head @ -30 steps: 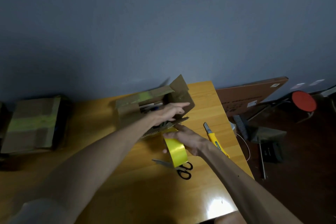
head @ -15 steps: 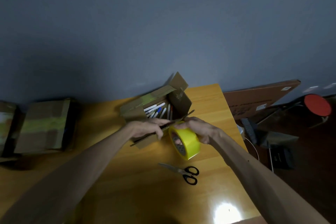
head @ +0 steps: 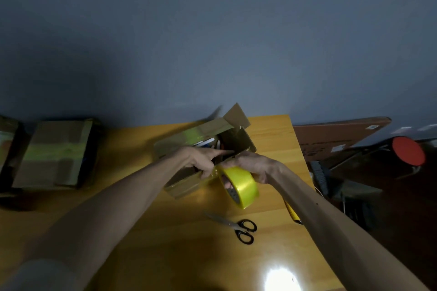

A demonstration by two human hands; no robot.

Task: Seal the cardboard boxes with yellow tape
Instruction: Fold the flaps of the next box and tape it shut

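Since one second ago the right hand (head: 256, 165) has lifted the roll of yellow tape (head: 243, 188) from near the scissors (head: 237, 228) up to the open cardboard box (head: 201, 139), and the two hands are now almost touching.

In the head view, the right hand grips the roll from above. Some of its fingers pass through the core and show only as a dark shape inside the ring. The roll stands on edge in the air, just in front of the near flap (head: 186, 179) of the box.

The left hand (head: 201, 160) is on this flap, with the forefinger stretched straight toward the right hand and the other fingers curled around the flap edge. Something shiny lies under its thumb; I cannot tell if it is the loose end of the tape.

Inside the box only the tips of some pens (head: 210, 143) show, because the hands cover the rest. The far flaps stand open.

A yellow knife (head: 292, 214) is mostly hidden behind the right forearm. The scissors lie flat on the table (head: 142, 220).

At the left, a sealed box (head: 52, 153) with a pale yellow band sits in shadow. A second box (head: 6, 139) is cut off by the picture edge.
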